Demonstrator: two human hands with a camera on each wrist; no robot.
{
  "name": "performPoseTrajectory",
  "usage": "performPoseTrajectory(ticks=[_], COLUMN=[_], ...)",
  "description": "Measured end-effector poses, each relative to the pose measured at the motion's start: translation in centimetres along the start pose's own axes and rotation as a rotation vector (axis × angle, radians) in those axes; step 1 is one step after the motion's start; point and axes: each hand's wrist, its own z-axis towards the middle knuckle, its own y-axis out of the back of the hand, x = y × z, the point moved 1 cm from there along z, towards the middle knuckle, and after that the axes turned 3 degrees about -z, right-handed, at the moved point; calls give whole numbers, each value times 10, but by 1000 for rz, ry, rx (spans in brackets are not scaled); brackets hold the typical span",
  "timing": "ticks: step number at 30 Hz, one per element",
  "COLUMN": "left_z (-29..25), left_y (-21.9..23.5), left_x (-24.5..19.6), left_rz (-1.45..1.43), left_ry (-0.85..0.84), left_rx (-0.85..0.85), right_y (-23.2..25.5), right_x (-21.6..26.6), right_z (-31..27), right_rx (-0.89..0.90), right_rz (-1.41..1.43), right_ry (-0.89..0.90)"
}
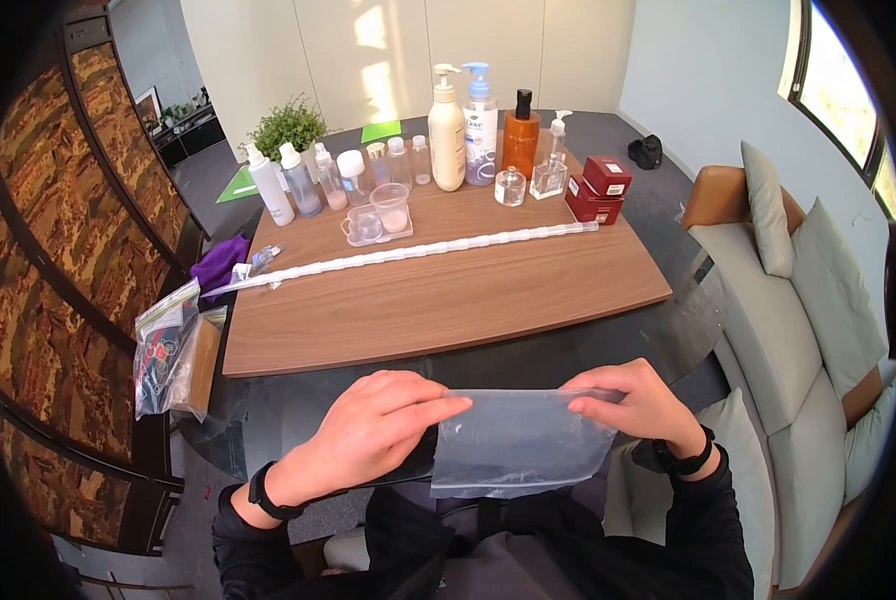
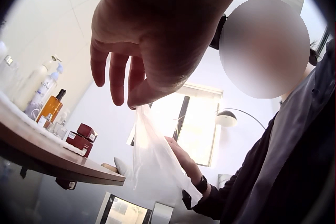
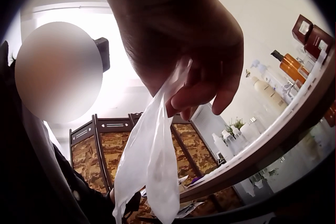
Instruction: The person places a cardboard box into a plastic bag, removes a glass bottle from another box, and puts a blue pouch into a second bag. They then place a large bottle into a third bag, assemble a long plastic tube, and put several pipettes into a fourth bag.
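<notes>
A clear, flat plastic bag (image 1: 523, 440) hangs between my two hands, above my lap and in front of the table edge. My left hand (image 1: 373, 425) pinches its upper left corner between thumb and fingers. At the upper right corner my right hand (image 1: 643, 400) pinches it the same way, thumb lying along the top edge. A whitish strip runs along the bag's lower edge in the head view. From the right wrist view the bag (image 3: 157, 166) droops in two loose layers below the fingers. No contents show inside it.
On the wooden board (image 1: 448, 300) stand several bottles, among them a cream pump bottle (image 1: 448, 140) and an amber bottle (image 1: 520, 140). Dark red boxes (image 1: 596, 208) sit at right. A long white strip (image 1: 418, 251) crosses the board. A filled zip bag (image 1: 168, 355) lies at left.
</notes>
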Motion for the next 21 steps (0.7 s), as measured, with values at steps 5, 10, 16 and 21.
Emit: performPoseTrajectory(ticks=[5,10,16,21], left_z=[2,5,9,5], left_y=[2,3,1,5], left_x=[-4,-4,-7,11], left_rz=[6,-17,-42,-191], left_ry=[-21,-82,18,462], left_rx=[-24,-65,-160,-291], right_y=[-3,-6,-14,-28], right_x=[-4,-7,-9,-33], right_z=[0,-2,5,12], right_rx=[10,43,129,220], right_rz=[29,58,48,411], right_ry=[-10,-36,-33,-170])
